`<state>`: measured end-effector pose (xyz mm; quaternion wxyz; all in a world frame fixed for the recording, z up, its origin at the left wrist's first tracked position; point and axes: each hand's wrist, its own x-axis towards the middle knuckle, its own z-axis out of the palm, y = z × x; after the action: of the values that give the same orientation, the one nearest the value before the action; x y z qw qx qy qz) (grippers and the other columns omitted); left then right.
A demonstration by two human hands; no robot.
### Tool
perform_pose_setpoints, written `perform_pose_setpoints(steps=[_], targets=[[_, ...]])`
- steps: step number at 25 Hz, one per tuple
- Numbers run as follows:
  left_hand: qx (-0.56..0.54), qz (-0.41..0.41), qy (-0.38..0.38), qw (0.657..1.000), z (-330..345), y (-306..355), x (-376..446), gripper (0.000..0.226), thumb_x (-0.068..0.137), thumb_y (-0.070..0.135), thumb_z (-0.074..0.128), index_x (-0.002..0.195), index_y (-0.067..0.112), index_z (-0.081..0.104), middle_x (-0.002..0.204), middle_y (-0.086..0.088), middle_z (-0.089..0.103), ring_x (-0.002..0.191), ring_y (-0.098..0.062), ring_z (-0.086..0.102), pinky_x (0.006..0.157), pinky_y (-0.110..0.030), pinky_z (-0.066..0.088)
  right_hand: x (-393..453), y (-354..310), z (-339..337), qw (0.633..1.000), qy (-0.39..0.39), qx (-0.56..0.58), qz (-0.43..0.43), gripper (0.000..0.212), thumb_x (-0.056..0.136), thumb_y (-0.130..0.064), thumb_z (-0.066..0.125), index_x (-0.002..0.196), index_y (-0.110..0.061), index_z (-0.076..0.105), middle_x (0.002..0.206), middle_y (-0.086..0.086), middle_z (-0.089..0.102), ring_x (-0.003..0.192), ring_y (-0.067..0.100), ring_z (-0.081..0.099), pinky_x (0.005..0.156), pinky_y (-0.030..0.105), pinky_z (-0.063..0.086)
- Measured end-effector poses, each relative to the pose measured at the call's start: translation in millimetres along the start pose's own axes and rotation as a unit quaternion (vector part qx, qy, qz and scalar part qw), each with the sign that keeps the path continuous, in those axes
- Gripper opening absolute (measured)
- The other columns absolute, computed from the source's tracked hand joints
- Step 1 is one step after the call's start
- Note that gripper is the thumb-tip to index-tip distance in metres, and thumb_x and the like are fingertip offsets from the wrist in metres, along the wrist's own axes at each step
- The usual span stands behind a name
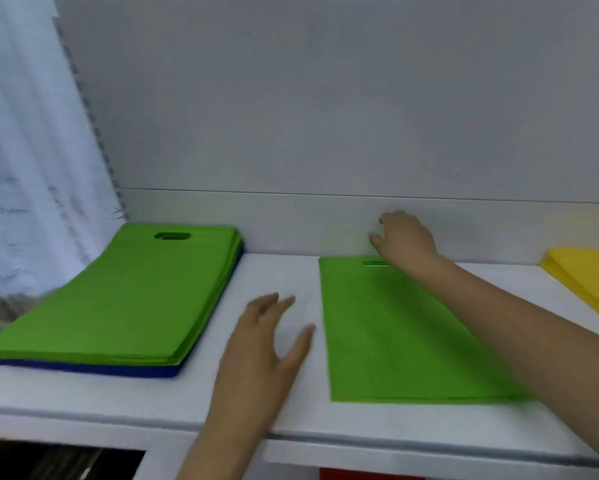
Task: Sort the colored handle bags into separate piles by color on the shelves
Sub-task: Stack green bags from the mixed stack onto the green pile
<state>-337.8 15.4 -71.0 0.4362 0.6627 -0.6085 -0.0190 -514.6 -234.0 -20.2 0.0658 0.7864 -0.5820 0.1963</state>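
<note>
A stack of green handle bags (pixel 124 296) lies at the left of the white shelf (pixel 263 271), with dark blue bags (pixel 93 369) under it. A single green bag (pixel 395 337) lies flat in the middle of the shelf. My right hand (pixel 403 237) is at that bag's far edge, by its handle slot, with relaxed fingers holding nothing. My left hand (pixel 266 341) hovers over the bare shelf between the stack and the single bag, fingers spread. Yellow bags (pixel 589 278) lie at the far right.
The shelf's grey back panel (pixel 325 116) rises right behind the bags. A white curtain (pixel 24 150) hangs at the left. Below the shelf's front edge there is a dark opening (pixel 59 462) and something red (pixel 367 474).
</note>
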Motion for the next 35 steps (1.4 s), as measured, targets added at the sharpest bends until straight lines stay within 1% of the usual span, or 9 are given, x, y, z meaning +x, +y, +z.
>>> perform_pose_setpoints(steps=[5,10,13,17,22,26,29,33,35], targets=[[0.136,-0.148,0.263,0.944,-101.6,-110.1,23.9,0.041,0.088,0.031,0.067,0.121,0.006,0.064,0.12,-0.013,0.059,0.114,-0.029,0.054,0.101,-0.034,0.04,15.2,-165.1,26.9,0.96,-0.006,0.176,-0.217,0.058,0.095,-0.046,0.049,0.137,-0.007,0.044,0.132,0.014,0.05,0.12,0.03,0.05,0.1,0.038,0.041],[0.279,-0.297,0.14,0.902,-147.8,-184.2,8.6,0.084,0.08,0.064,0.036,0.138,0.005,0.048,0.143,-0.02,0.046,0.136,-0.035,0.035,0.113,-0.047,0.028,25.4,-252.4,71.1,0.957,-0.053,0.06,-0.28,0.076,0.095,-0.056,0.04,0.15,-0.006,0.023,0.155,0.012,0.025,0.137,0.03,0.034,0.109,0.037,0.032],[0.305,-0.285,0.106,0.903,-142.7,-187.8,5.9,0.081,0.084,0.06,0.024,0.146,0.011,0.039,0.157,-0.007,0.031,0.148,-0.025,0.016,0.119,-0.047,0.005,20.7,-265.2,92.3,0.952,-0.055,-0.011,-0.299,0.067,0.099,-0.051,0.032,0.151,-0.009,0.022,0.159,0.005,0.02,0.144,0.023,0.021,0.112,0.035,0.026],[0.34,-0.247,0.118,0.9,-138.8,-189.4,4.6,0.075,0.087,0.054,0.013,0.135,0.017,0.056,0.154,-0.005,0.037,0.149,-0.027,0.016,0.115,-0.045,-0.014,20.4,-277.7,96.8,0.94,-0.015,-0.048,-0.338,0.051,0.103,-0.034,0.032,0.148,-0.009,0.031,0.155,0.009,0.029,0.145,0.027,0.019,0.115,0.036,0.019],[0.222,-0.164,0.223,0.935,-135.2,-178.7,3.0,0.047,0.104,0.027,0.032,0.146,0.006,0.04,0.157,-0.015,0.027,0.147,-0.029,0.018,0.119,-0.051,0.018,6.3,-264.9,71.8,0.958,-0.039,0.048,-0.28,0.048,0.104,-0.038,0.021,0.152,-0.03,0.019,0.157,0.014,0.021,0.136,0.031,0.039,0.104,0.038,0.037],[0.046,-0.129,0.259,0.956,-130.0,-122.3,9.0,0.056,0.101,0.03,0.035,0.154,0.031,0.015,0.163,0.011,-0.005,0.141,0.002,0.006,0.103,-0.019,0.03,1.4,-222.8,40.7,0.954,-0.02,0.168,-0.247,0.047,0.104,-0.032,0.033,0.15,-0.028,0.027,0.156,0.01,0.026,0.132,0.028,0.046,0.102,0.035,0.04],[-0.026,-0.087,0.253,0.963,-115.4,-92.0,19.3,0.056,0.101,0.018,0.042,0.153,0.029,0.024,0.162,0.012,0.01,0.143,0.006,0.01,0.107,-0.003,0.013,1.5,-177.9,17.1,0.945,-0.002,0.227,-0.235,0.041,0.1,-0.022,0.047,0.14,-0.011,0.047,0.146,0.014,0.043,0.133,0.024,0.045,0.111,0.024,0.027],[-0.113,-0.082,0.187,0.972,-76.9,-55.5,17.6,0.05,0.094,0.007,0.056,0.141,0.021,0.049,0.146,0.008,0.045,0.132,-0.004,0.04,0.112,-0.025,0.029,-1.2,-102.8,-13.5,0.964,0.026,0.179,-0.197,0.032,0.098,-0.022,0.053,0.126,-0.01,0.062,0.136,0.006,0.056,0.126,0.019,0.052,0.107,0.024,0.031],[-0.144,-0.057,0.119,0.981,-49.1,-38.1,6.9,0.046,0.095,0.016,0.056,0.139,0.027,0.05,0.14,0.014,0.048,0.128,0.001,0.043,0.11,-0.021,0.032,-6.2,-54.2,-20.2,0.973,0.033,0.166,-0.156,0.028,0.096,-0.019,0.055,0.12,-0.009,0.066,0.132,0.004,0.06,0.123,0.018,0.054,0.104,0.022,0.032]])
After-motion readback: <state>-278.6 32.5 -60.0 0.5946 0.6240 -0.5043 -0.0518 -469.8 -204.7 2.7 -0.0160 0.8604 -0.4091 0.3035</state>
